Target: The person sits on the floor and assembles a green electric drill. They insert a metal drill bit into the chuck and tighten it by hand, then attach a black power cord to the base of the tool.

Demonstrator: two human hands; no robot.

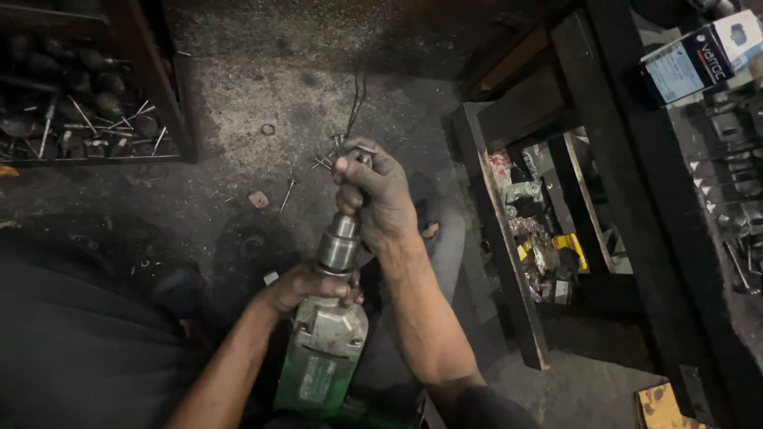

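A worn green and grey power drill (322, 349) points away from me, upright in the middle of the view. My left hand (306, 286) grips its neck just below the metal chuck (340, 242). My right hand (373, 195), dark with grime, is closed around the top of the chuck, where a small metal piece sticks out between the fingers. What that piece is I cannot tell.
Loose nails and bolts (322, 163) and a thin wire (355, 99) lie on the dirty concrete floor. A wooden tray of metal tools (79, 119) stands at the upper left. A dark frame with a bin of wrappers (540, 238) is on the right, a small box (695, 59) above it.
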